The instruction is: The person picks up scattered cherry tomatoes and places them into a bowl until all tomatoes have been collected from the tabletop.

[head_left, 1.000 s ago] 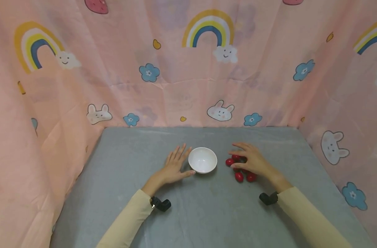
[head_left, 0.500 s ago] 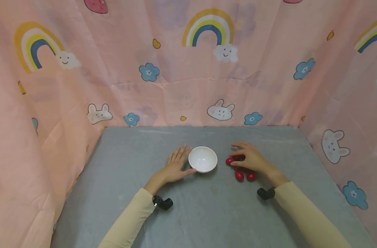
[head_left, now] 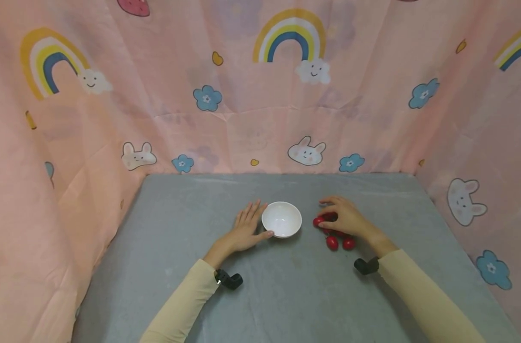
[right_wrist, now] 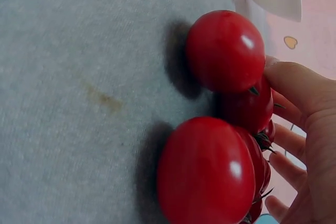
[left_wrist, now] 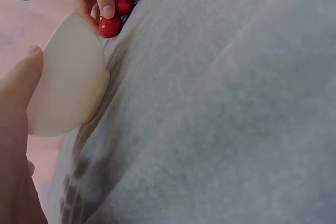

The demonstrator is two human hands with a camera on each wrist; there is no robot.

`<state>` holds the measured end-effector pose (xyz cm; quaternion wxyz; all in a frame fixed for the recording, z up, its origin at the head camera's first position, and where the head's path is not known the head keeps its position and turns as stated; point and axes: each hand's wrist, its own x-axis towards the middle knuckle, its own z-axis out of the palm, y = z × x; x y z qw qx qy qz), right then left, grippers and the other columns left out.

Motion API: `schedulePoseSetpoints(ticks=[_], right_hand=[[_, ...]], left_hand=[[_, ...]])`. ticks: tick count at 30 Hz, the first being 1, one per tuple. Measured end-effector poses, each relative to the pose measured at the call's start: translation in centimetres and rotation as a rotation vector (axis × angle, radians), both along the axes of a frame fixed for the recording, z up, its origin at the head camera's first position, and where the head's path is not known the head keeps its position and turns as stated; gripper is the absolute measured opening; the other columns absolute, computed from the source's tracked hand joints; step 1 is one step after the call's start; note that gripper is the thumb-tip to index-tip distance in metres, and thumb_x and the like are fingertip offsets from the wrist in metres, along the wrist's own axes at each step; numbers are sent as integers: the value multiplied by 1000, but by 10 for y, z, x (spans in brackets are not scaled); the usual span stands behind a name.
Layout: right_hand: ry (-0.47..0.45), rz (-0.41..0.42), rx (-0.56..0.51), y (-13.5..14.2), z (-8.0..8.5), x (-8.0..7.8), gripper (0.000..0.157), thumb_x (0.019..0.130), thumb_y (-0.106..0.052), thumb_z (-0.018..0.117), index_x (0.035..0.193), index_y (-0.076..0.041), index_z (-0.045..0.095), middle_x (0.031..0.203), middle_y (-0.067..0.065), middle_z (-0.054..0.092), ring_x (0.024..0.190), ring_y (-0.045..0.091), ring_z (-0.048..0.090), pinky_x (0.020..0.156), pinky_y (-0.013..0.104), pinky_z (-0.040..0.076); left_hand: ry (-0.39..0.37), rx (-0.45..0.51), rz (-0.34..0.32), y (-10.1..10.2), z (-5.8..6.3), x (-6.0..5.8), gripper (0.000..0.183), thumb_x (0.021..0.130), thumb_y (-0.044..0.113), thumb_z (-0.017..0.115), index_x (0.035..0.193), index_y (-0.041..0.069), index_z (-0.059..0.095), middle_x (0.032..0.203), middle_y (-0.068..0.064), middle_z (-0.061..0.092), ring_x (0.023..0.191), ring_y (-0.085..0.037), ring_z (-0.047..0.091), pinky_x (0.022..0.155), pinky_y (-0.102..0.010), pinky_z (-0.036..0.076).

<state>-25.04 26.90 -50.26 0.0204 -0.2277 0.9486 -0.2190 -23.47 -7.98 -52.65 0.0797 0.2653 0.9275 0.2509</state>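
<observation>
A white bowl (head_left: 282, 220) stands upright on the grey cloth. Along its left side lies my left hand (head_left: 242, 232), fingers fairly straight, the thumb at the near rim. Just right of the bowl is a bunch of red cherry tomatoes (head_left: 332, 243), partly hidden under my right hand (head_left: 349, 220). Thumb and curled fingers of that hand pinch a cherry tomato (left_wrist: 110, 27) at the bunch's left end, as the left wrist view shows. Green stems (right_wrist: 262, 139) show among the tomatoes in the right wrist view. Two tomatoes sit nearest the person, outside the grip.
Grey cloth (head_left: 286, 295) covers the table. Pink curtains (head_left: 235, 138) printed with rainbows, rabbits and flowers enclose its back and sides. A small black camera (head_left: 229, 279) is worn on the left wrist, another camera (head_left: 366, 266) on the right.
My right hand's thumb and fingers have drawn closer together around the tomatoes. The left hand stays against the bowl. The whole view has shifted slightly.
</observation>
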Motion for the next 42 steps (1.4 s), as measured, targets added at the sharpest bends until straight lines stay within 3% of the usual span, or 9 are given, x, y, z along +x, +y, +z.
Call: schedulePoseSetpoints(ticks=[12, 22, 42], right_hand=[[29, -10, -29, 0, 0, -2, 28, 83, -36, 79, 106, -20, 76, 137, 13, 58, 132, 38, 45, 110, 68, 27], [43, -11, -36, -14, 19, -2, 29, 81, -34, 81, 105, -20, 75, 139, 12, 57, 133, 37, 45, 109, 67, 34], [86, 41, -42, -56, 48, -1, 27, 82, -41, 79, 104, -25, 75, 141, 6, 56, 137, 32, 42, 112, 63, 32]], left_hand=[[-1, 8, -7, 2, 4, 0, 91, 94, 65, 49, 161, 19, 6, 169, -12, 1, 156, -38, -1, 122, -63, 3], [-22, 3, 8, 2, 6, 2, 90, 95, 61, 51, 161, 24, 3, 169, -10, -1, 157, -35, -2, 123, -61, 2], [-20, 8, 7, 1, 6, 3, 88, 95, 59, 53, 161, 20, 8, 169, -11, 2, 156, -38, 0, 122, -63, 4]])
